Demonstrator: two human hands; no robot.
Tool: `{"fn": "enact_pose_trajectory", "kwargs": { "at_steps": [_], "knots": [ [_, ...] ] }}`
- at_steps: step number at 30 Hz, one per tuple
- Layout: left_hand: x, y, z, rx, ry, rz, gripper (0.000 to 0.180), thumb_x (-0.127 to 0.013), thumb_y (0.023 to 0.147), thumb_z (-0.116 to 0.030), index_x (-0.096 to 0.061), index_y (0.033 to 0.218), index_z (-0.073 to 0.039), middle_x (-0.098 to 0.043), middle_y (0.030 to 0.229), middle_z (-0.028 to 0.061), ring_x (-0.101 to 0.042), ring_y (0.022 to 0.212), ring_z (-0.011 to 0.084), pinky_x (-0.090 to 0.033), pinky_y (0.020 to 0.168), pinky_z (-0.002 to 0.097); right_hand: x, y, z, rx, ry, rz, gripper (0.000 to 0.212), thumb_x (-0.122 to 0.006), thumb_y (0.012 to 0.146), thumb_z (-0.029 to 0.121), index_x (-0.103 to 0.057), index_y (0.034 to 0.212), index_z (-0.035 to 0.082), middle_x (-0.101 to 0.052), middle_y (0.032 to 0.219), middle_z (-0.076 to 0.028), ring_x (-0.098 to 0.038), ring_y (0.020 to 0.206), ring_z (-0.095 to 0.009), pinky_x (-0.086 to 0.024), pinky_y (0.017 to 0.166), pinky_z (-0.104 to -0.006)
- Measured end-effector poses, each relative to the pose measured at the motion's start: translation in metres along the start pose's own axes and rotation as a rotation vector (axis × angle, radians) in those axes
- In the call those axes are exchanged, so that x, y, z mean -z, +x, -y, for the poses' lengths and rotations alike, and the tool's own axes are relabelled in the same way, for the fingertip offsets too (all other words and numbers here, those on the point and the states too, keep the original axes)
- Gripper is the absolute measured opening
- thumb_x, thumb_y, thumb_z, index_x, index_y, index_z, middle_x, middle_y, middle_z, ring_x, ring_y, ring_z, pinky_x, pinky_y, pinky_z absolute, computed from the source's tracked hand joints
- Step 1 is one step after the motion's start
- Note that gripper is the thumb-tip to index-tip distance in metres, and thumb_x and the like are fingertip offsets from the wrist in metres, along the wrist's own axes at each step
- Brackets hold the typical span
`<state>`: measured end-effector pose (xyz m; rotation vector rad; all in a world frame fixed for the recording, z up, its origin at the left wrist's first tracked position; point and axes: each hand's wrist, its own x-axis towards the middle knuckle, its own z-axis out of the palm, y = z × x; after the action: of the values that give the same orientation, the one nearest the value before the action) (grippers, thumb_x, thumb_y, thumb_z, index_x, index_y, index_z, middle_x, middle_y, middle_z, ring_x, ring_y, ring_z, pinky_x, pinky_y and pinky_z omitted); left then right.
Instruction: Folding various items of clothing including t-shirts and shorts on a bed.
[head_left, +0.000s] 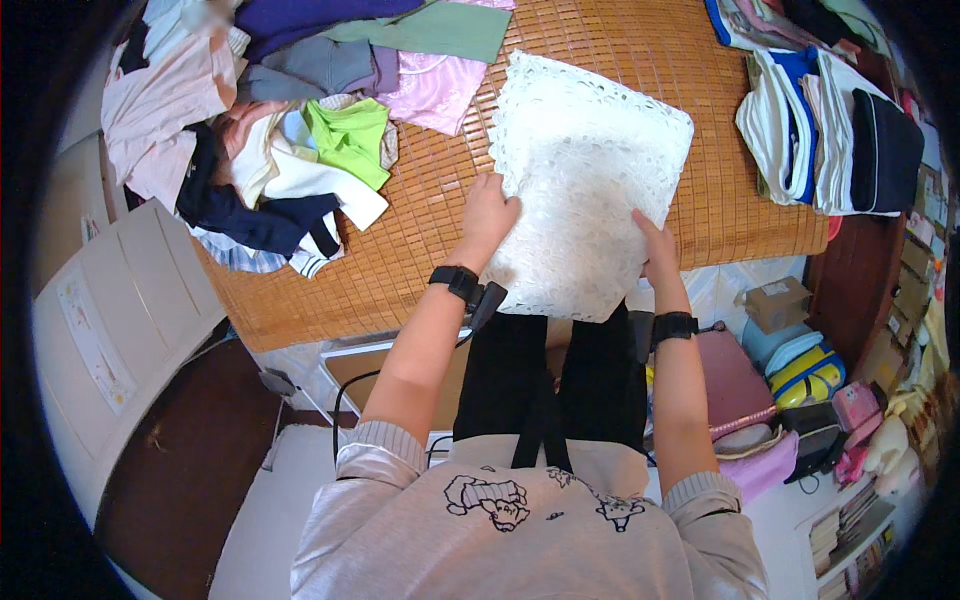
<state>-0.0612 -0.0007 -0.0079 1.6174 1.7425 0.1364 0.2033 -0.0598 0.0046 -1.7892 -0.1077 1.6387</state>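
A white lace garment (590, 190), gathered into a rough rectangle with a scalloped edge, is spread between my hands. Its upper part lies over the woven bamboo mat, and the lower end hangs past the mat's near edge in front of my legs. My left hand (488, 222) grips the left side, with the fingers partly hidden by the cloth. On the lower right side my right hand (657, 250) pinches the lace, the thumb lying on top and the other fingers underneath. Which kind of garment it is, I cannot tell.
A loose heap of clothes (290, 150) covers the mat's (420, 240) left side. Folded clothes (830, 140) stand in a row at the right. Below the mat on the right are a cardboard box (778, 303), a pink case (735, 375) and several bags. A white curved panel (130, 310) rises at the left.
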Motion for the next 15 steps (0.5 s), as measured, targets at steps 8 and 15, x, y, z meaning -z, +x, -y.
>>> {"fn": "enact_pose_trajectory", "kwargs": {
  "at_steps": [8,15],
  "knots": [
    [0.006,0.017,0.016,0.506,-1.335,0.559,0.034,-0.049,0.064,-0.008,-0.055,0.096,0.002,-0.060,0.087,0.0130,-0.059,0.072,0.0227,-0.049,0.067,0.0353,0.002,-0.003,0.023,0.009,0.111,-0.037,0.055,-0.060,0.080,0.032,-0.042,0.122,0.001,-0.052,0.112,-0.012,-0.054,0.096,-0.023,-0.043,0.082,-0.0345],
    [0.047,0.038,-0.038,0.499,-1.667,0.503,0.032,-0.055,0.078,-0.016,-0.051,0.105,0.001,-0.059,0.097,0.0098,-0.058,0.087,0.0194,-0.049,0.077,0.0321,-0.015,-0.028,0.099,0.143,0.173,0.040,0.048,-0.059,0.081,0.027,-0.045,0.116,-0.003,-0.056,0.107,-0.013,-0.055,0.095,-0.023,-0.043,0.082,-0.0326]
  ]
}}
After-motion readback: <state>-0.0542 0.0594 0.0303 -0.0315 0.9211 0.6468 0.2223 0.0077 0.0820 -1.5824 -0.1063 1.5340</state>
